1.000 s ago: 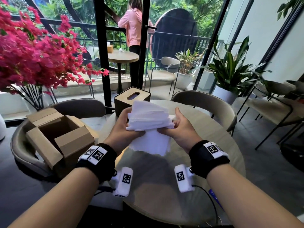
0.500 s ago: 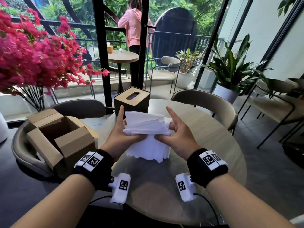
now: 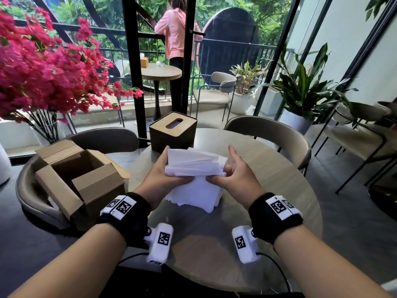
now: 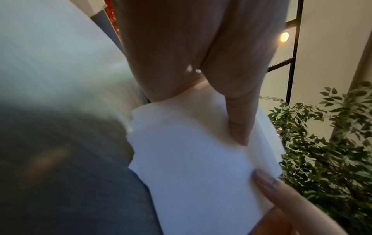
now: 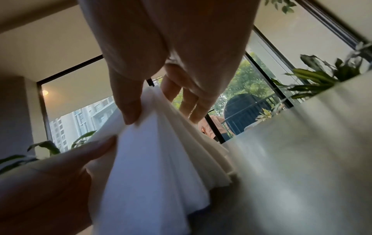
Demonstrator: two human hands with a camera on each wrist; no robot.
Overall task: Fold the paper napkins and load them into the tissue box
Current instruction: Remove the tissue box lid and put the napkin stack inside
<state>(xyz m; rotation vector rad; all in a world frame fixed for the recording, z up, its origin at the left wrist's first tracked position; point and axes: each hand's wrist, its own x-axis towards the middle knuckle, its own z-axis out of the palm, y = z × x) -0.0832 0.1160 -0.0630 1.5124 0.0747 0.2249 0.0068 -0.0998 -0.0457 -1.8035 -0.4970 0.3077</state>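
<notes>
A stack of white paper napkins (image 3: 195, 166) is held just above the round table (image 3: 268, 168), its lower half hanging toward the tabletop. My left hand (image 3: 164, 171) pinches the stack's left end, thumb in front and fingers behind. My right hand (image 3: 233, 172) pinches the right end the same way. Both index fingers point up along the stack's sides. The left wrist view shows my thumb on the napkins (image 4: 197, 167). The right wrist view shows the fanned napkins (image 5: 157, 167) under my thumb. A brown tissue box (image 3: 173, 134) with a slotted lid stands behind the stack.
An open cardboard box (image 3: 79, 177) sits on the chair at my left. Pink flowers (image 3: 43, 67) hang over the left side. Another chair (image 3: 275, 134) stands behind the table. A person in pink (image 3: 176, 33) stands outside the glass door.
Both hands have lowered the napkin stack toward the table, so the tissue box now shows fully behind it. The index fingers have straightened upward.
</notes>
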